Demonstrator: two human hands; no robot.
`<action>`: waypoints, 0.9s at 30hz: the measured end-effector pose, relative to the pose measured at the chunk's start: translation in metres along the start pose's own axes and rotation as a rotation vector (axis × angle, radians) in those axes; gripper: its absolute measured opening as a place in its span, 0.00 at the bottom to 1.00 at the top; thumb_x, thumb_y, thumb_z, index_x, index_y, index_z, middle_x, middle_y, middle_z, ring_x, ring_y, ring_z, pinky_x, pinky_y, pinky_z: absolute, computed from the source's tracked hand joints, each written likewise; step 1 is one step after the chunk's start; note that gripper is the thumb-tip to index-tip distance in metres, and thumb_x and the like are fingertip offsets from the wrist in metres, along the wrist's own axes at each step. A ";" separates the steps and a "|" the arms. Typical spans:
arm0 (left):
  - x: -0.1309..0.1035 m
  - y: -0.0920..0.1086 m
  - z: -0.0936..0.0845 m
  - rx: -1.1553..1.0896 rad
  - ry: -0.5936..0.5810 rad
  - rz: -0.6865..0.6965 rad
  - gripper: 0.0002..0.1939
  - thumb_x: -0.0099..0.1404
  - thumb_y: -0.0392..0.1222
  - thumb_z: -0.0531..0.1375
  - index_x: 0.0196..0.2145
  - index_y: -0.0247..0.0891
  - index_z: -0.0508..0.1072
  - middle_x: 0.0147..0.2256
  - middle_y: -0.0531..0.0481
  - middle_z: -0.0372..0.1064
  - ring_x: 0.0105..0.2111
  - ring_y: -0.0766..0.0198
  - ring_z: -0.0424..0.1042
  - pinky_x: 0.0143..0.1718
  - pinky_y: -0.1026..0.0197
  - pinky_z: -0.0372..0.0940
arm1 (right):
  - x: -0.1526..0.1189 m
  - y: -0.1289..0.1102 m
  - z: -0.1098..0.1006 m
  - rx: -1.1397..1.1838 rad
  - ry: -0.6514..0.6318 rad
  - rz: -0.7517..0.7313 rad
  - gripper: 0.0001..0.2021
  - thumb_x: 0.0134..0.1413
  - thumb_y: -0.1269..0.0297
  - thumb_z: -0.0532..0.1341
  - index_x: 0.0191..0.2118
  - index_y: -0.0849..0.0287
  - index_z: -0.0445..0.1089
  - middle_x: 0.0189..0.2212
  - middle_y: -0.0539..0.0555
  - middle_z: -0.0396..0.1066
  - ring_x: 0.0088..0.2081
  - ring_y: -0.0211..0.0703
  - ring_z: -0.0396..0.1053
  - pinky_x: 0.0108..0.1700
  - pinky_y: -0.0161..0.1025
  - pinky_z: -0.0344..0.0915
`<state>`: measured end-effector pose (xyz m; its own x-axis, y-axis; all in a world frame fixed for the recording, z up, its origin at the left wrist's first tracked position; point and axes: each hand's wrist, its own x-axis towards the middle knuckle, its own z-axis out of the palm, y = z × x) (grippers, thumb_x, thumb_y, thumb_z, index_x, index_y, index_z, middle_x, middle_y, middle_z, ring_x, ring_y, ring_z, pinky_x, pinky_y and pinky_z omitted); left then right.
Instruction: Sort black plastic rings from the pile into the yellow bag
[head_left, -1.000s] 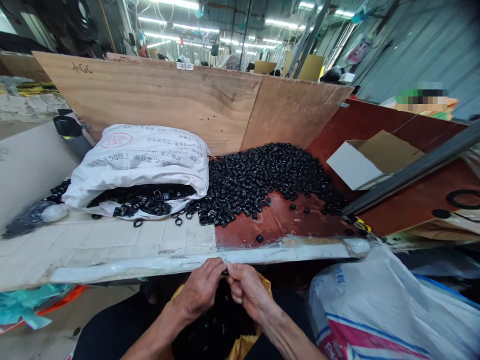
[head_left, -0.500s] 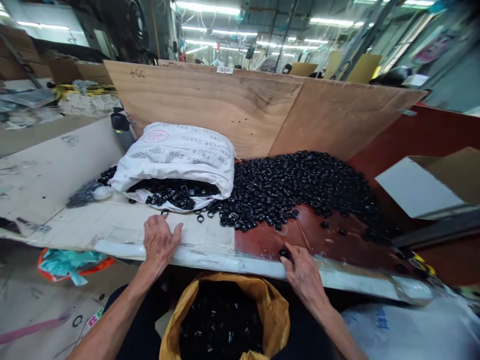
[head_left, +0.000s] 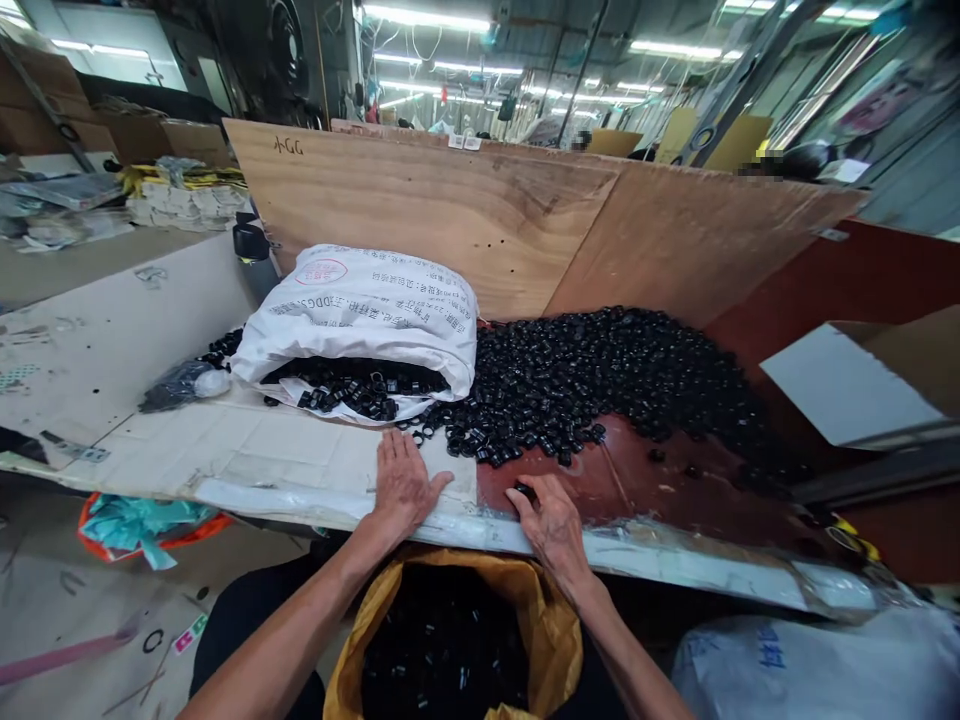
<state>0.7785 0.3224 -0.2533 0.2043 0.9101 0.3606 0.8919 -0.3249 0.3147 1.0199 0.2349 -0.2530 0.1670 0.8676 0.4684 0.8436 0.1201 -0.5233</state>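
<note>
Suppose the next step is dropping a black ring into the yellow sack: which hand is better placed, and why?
Probably the right hand: it has a black ring between thumb and fingers, near the yellow sack. The left hand lies spread on the pale tabletop, no ring visible in it.

rings (head_left: 600,370): black | left sack (head_left: 367,325): white, dark print, red oval stamp | near bag (head_left: 556,625): mustard yellow | tabletop (head_left: 255,440): off-white left, dark red right | far board (head_left: 405,200): tan, wood grain | right box (head_left: 844,388): white, brown | left plastic (head_left: 139,520): teal
</note>
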 end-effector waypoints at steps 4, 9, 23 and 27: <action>0.002 0.025 0.011 -0.061 -0.029 0.081 0.46 0.62 0.54 0.65 0.62 0.12 0.58 0.64 0.10 0.53 0.68 0.22 0.48 0.65 0.29 0.50 | 0.007 -0.009 0.005 0.065 -0.023 0.038 0.16 0.64 0.51 0.59 0.41 0.59 0.75 0.35 0.57 0.71 0.32 0.47 0.69 0.38 0.43 0.68; 0.005 0.025 0.008 -0.199 -0.004 0.235 0.43 0.60 0.49 0.67 0.63 0.20 0.56 0.64 0.18 0.54 0.66 0.28 0.54 0.63 0.32 0.57 | 0.020 -0.021 0.010 0.202 -0.040 0.104 0.11 0.59 0.56 0.62 0.39 0.59 0.75 0.31 0.53 0.70 0.27 0.42 0.67 0.34 0.40 0.65; 0.001 0.010 -0.021 -0.342 -0.027 0.114 0.12 0.63 0.32 0.63 0.46 0.36 0.73 0.41 0.43 0.74 0.44 0.49 0.71 0.48 0.47 0.70 | 0.017 -0.033 -0.002 0.411 -0.136 -0.017 0.11 0.61 0.67 0.57 0.44 0.58 0.76 0.38 0.55 0.71 0.38 0.44 0.70 0.35 0.36 0.66; 0.000 0.012 -0.020 -0.385 -0.032 0.152 0.14 0.61 0.31 0.63 0.45 0.37 0.72 0.40 0.45 0.75 0.43 0.50 0.73 0.47 0.47 0.71 | 0.022 -0.041 0.007 0.585 -0.138 0.102 0.09 0.58 0.65 0.61 0.42 0.57 0.77 0.39 0.54 0.73 0.33 0.41 0.70 0.34 0.35 0.68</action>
<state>0.7817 0.3137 -0.2317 0.3402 0.8496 0.4031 0.6355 -0.5237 0.5674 0.9851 0.2526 -0.2264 0.1316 0.9385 0.3192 0.4002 0.2443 -0.8833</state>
